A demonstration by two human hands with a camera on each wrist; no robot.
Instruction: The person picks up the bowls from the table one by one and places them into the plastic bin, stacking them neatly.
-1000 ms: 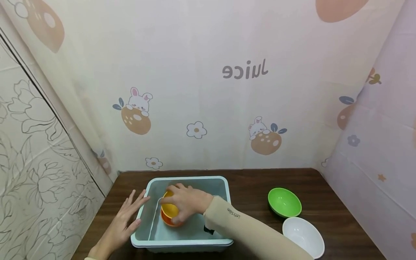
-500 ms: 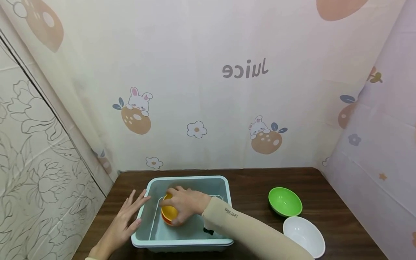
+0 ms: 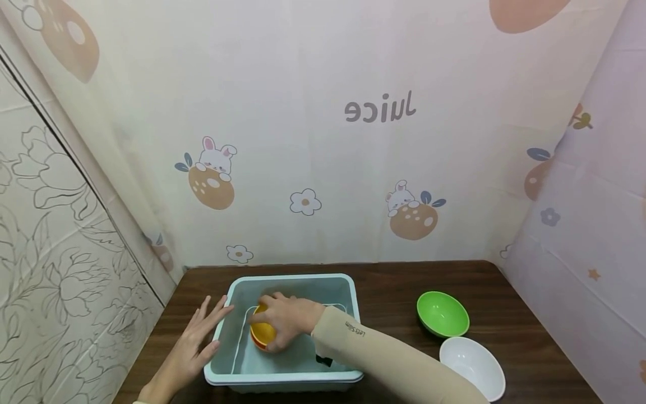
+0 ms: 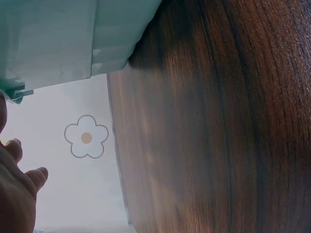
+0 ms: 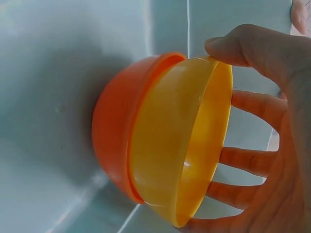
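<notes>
My right hand [image 3: 290,318] reaches into a light blue-green plastic tub [image 3: 282,379] and grips a yellow bowl [image 5: 163,128] by its rim, thumb on one side and fingers spread along the other. That bowl sits inside an orange bowl [image 5: 114,133], whose rim shows around its lower half in the right wrist view. The orange bowl rests on the tub's floor, toward the left. My left hand [image 3: 188,349] is at the tub's left rim with its fingers extended; in the left wrist view, part of this hand [image 4: 17,191] shows beside the tub's outer wall [image 4: 53,43].
On the dark wooden table [image 3: 393,286], to the right of the tub, stand a green bowl [image 3: 443,314] and a white bowl [image 3: 471,367] close together. A patterned cloth [image 3: 313,140] hangs behind the table, with more cloth at both sides.
The yellow bowl has sunk lower into the orange bowl, so less orange shows beneath it. My right hand moved down slightly with it; my left hand stayed at the rim.
</notes>
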